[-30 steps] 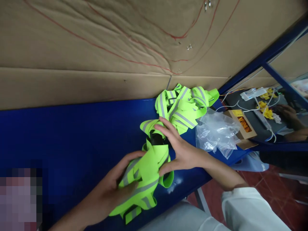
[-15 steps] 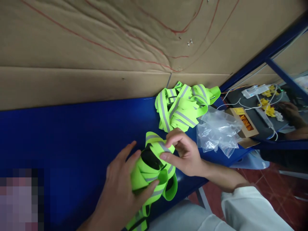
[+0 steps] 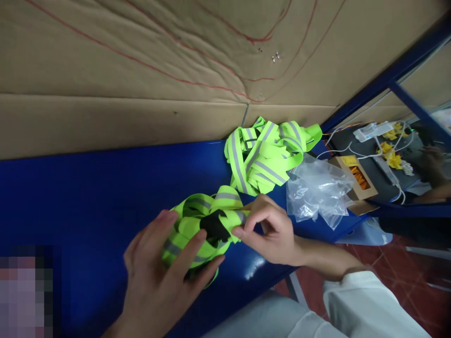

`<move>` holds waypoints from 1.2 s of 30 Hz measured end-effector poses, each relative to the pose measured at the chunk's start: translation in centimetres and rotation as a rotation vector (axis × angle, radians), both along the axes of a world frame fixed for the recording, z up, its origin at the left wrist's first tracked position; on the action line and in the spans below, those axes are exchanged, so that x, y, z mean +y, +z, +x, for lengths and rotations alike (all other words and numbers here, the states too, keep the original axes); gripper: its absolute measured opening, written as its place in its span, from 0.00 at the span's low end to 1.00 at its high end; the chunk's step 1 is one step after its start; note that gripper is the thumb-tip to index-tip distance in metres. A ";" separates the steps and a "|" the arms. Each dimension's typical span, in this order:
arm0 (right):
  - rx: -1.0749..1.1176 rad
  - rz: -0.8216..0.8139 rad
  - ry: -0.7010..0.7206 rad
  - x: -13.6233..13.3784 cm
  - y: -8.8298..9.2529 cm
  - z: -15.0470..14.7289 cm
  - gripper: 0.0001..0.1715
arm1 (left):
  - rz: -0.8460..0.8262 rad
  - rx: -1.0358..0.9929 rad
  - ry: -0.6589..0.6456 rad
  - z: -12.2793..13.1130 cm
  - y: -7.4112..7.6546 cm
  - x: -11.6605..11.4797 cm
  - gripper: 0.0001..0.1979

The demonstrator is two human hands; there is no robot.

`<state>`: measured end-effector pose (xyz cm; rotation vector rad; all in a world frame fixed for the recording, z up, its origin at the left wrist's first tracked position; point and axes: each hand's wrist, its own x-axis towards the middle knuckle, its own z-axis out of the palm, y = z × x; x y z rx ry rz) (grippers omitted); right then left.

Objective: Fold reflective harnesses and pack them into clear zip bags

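Neon-yellow webbing (image 3: 189, 226) over the blue table (image 3: 105, 188) looks light, soft and tangle-prone, best gripped flat where the right hand (image 3: 273, 234) pinches with closed fingers, the left hand's (image 3: 158, 272) spread apart against it.

Short loose pale right sleeve (image 3: 368, 300); pale greyish cloth (image 3: 264, 315) over lap, perhaps trousers

1. Your strap (image 3: 188, 227) is neon yellow-green, grey-striped, with a black patch (image 3: 214, 227).
2. The heap (image 3: 268, 158) shows you matching neon and stripes.
3. Your table (image 3: 88, 197) is deep blue.
4. The wall (image 3: 123, 121) is tan, red-lined.
5. Your sleeve (image 3: 368, 300) is whitish.
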<state>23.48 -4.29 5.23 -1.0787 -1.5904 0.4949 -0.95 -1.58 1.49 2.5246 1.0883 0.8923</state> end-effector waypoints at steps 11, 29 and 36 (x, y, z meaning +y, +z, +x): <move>-0.340 -0.130 -0.149 0.9 0.0 2.5 0.21 | 0.047 -0.022 -0.098 -0.4 -0.1 1.0 0.17; -0.337 -0.208 0.186 1.3 0.6 2.4 0.11 | -0.330 -0.320 0.286 -0.3 3.3 1.1 0.04; -0.241 -0.338 0.299 -0.3 0.2 0.0 0.09 | 0.246 0.044 -0.180 0.9 1.6 0.3 0.14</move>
